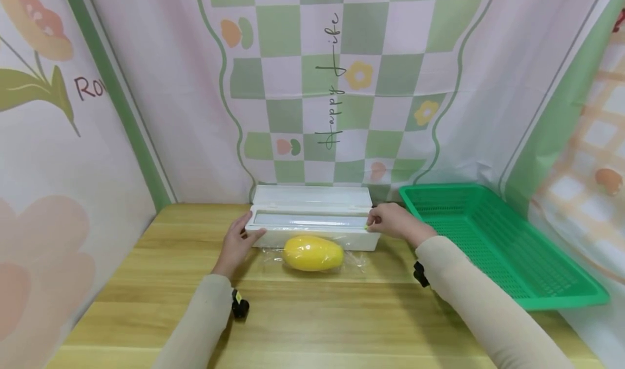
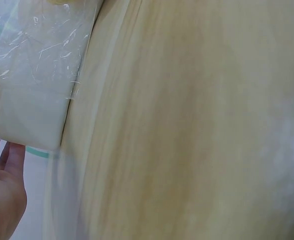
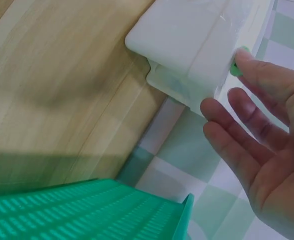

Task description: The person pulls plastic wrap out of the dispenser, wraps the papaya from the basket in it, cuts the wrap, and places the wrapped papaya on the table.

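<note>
Wrapped mango (image 1: 313, 253) lies between both hands.

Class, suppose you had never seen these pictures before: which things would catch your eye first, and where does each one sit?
The bright yellow mango stands out first, lying on clear film at the middle of the wooden table, just in front of the open white wrap dispenser. The left hand touches the dispenser's left end, while the right hand is at its right end by a small green slider. A green basket sits at the right.
</note>
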Demonstrator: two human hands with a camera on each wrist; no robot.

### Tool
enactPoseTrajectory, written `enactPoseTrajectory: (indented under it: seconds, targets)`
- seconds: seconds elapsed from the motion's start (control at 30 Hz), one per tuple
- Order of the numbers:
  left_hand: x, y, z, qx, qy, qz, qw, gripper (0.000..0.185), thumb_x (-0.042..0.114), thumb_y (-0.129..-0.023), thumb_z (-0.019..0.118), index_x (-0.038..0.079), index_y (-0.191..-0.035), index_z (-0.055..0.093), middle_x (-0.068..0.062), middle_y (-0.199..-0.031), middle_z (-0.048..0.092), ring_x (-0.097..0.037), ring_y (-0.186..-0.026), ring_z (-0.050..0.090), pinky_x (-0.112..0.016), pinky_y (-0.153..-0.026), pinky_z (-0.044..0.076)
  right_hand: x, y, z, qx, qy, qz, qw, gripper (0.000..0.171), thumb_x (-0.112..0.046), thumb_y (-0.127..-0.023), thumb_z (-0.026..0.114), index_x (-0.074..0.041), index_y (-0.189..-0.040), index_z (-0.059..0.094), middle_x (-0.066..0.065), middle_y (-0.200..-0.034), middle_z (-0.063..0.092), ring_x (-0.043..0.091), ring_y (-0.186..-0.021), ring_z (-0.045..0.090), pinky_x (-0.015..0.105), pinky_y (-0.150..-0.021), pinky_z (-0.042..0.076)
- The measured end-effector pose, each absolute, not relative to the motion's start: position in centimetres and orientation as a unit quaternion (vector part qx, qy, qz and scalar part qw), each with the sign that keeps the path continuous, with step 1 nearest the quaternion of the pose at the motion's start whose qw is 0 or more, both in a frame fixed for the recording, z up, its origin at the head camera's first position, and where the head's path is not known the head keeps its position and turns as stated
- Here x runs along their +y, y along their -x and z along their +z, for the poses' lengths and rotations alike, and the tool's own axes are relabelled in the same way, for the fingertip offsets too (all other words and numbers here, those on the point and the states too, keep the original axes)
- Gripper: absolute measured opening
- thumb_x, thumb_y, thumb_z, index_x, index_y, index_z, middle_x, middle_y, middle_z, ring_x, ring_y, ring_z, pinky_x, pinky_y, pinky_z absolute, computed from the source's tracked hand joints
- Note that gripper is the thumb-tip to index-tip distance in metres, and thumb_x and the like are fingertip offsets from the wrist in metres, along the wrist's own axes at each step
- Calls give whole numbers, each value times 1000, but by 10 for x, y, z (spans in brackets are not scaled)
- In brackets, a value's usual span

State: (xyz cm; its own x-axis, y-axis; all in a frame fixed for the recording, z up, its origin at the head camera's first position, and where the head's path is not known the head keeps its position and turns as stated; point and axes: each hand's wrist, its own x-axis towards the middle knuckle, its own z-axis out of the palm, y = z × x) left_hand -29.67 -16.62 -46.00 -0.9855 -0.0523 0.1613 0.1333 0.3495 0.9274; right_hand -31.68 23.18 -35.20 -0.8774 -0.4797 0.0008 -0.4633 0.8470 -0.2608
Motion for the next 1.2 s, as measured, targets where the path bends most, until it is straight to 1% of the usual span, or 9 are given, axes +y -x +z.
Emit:
enactPoseTrajectory:
  seconds: [0.33,0.47,0.63,0.73,0.87,0.93,1.03,1.13,1.2]
  targets:
    - [-167,295,-458,-816,25,-573,79,77,33,-94,72,13,-157,33,-15,-160,27,-38,-139,37,-46,-112,38,249,322,-356,955,258,-147,28,5,-12,-93,72,-9,-89,70,-2,-85,66,13,-75,55,39,-73,51]
    - [-168,294,-457,-816,27,-573,73,77,34,-94,71,15,-157,32,-14,-161,26,-36,-140,36,-46,-113,36,248,321,-356,957,248,-151,30,5,-12,-94,71,-8,-92,72,0,-88,69,15,-78,60,40,-75,53]
    - [-172,296,-457,-812,38,-580,56,78,35,-94,71,15,-158,30,-15,-161,24,-37,-141,34,-46,-113,36,246,318,-354,958,241,-151,29,8,-7,-94,68,-3,-98,73,6,-94,71,23,-87,65,44,-79,55]
    - [-176,298,-456,-809,48,-584,35,78,36,-96,68,15,-159,28,-15,-162,21,-38,-142,32,-47,-113,35,247,317,-354,959,239,-151,33,14,-4,-93,63,0,-102,73,9,-97,71,24,-86,64,44,-80,55]
    - [-179,297,-453,-826,65,-559,15,76,37,-100,62,13,-160,22,-17,-163,15,-42,-144,26,-57,-114,28,247,317,-355,960,230,-151,55,24,-5,-95,58,4,-114,70,16,-107,70,30,-96,64,47,-85,54]
    - [-176,295,-452,-851,72,-520,30,75,36,-101,61,11,-160,21,-20,-163,14,-44,-145,20,-64,-112,25,246,315,-356,962,221,-147,61,32,-9,-97,55,7,-123,64,21,-118,66,37,-109,61,51,-91,51]
    - [-165,290,-448,-876,72,-468,93,72,32,-97,66,11,-157,32,-22,-159,22,-42,-144,19,-68,-110,26,240,308,-358,966,212,-138,47,42,-14,-99,52,8,-135,55,27,-132,57,45,-123,52,57,-98,46]
    - [-151,285,-442,-872,100,-448,169,59,23,-92,71,9,-145,49,-21,-151,36,-39,-138,27,-63,-108,32,228,296,-361,967,212,-137,9,46,-18,-100,52,5,-140,51,27,-139,51,46,-128,47,60,-101,43]
    - [-142,281,-436,-867,139,-435,199,52,18,-90,73,9,-138,57,-17,-144,45,-36,-134,35,-59,-107,35,218,288,-363,962,226,-149,-19,45,-19,-100,53,3,-139,53,25,-139,51,45,-128,47,60,-103,42]
